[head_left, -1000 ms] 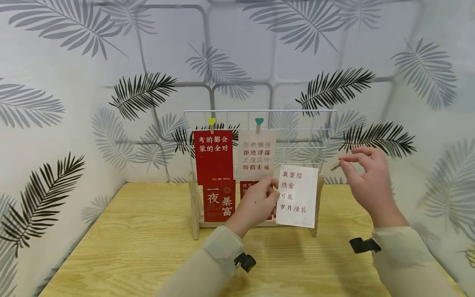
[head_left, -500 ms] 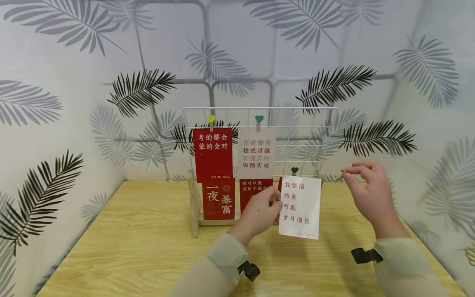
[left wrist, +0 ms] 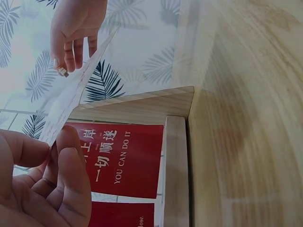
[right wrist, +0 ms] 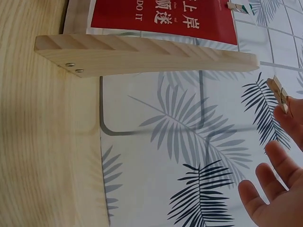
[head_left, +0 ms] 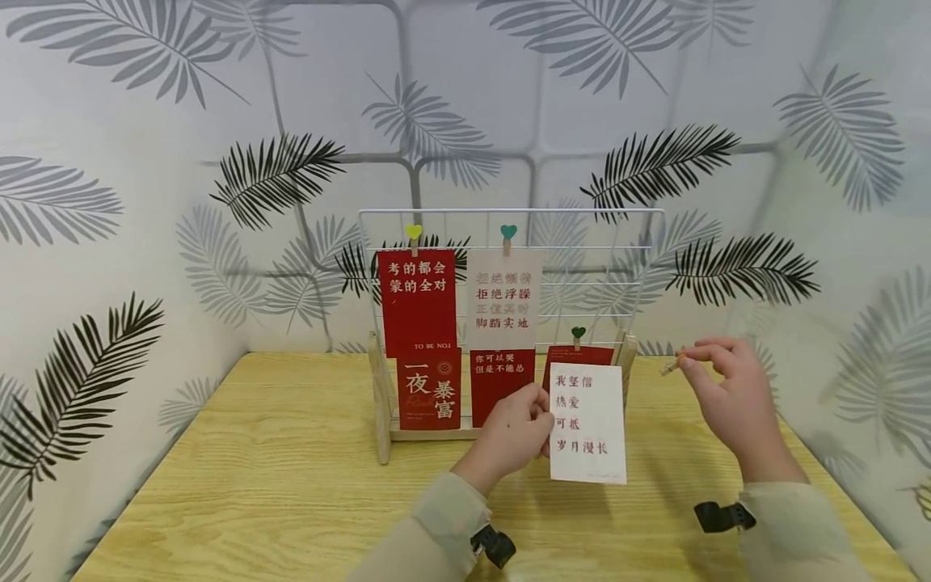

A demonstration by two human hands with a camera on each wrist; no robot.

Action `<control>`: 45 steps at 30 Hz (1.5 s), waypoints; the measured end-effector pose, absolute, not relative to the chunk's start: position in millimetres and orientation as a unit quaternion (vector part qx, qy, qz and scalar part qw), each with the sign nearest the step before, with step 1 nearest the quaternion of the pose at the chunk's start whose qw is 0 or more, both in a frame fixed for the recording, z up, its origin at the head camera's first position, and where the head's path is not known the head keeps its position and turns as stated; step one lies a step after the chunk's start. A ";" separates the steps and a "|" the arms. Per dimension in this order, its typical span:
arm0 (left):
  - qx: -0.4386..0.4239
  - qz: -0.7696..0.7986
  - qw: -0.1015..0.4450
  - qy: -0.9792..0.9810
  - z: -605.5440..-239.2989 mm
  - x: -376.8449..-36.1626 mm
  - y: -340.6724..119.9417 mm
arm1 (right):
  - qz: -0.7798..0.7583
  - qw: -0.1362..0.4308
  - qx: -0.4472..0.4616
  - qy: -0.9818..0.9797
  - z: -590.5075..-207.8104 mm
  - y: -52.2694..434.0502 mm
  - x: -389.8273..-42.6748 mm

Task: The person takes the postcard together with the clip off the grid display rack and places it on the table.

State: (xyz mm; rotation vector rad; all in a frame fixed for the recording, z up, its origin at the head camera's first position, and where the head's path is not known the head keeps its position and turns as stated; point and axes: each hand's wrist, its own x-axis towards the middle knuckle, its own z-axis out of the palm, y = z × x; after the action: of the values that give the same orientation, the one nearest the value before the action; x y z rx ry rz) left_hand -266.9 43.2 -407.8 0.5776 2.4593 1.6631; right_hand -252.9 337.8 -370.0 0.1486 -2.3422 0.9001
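Observation:
My left hand pinches the left edge of a white card with red characters, holding it upright in front of the wire grid stand. In the left wrist view the card runs up from the thumb and fingers. To the right of the stand, my right hand pinches a small wooden clothespin, also seen in the right wrist view. Behind the white card a red card hangs from a green heart clip.
Red cards and a pale card hang from yellow and teal heart clips on the grid. The stand has wooden feet on a light wooden table. Leaf-patterned walls close in behind and on both sides.
Both hands have come down and toward me. The white card dropped away from the grid, uncovering the red card with the green heart clip behind it.

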 end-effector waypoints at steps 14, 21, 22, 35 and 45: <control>0.173 0.549 0.112 0.810 -430.5 -261.0 47.7 | 0.361 0.255 0.038 -0.896 -385.9 350.0 -255.4; 0.169 0.543 0.121 0.814 -437.8 -263.1 48.9 | 0.363 0.238 0.042 -0.900 -397.7 355.0 -263.1; 0.168 0.540 0.124 0.815 -439.0 -262.9 49.0 | 0.365 0.227 0.038 -0.902 -400.3 355.9 -263.6; 0.166 0.538 0.159 0.810 -450.2 -262.3 51.0 | 0.481 0.081 -0.030 -0.873 -426.4 366.4 -265.5; 0.156 0.541 0.184 0.806 -456.8 -265.1 51.7 | 0.484 0.026 -0.005 -0.875 -424.3 373.5 -266.6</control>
State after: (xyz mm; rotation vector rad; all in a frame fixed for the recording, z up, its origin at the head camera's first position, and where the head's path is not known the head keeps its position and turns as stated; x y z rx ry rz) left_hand -265.1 51.7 -456.8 0.4412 2.2721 1.5261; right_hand -266.6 373.5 -424.3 -0.0157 -2.7040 1.4946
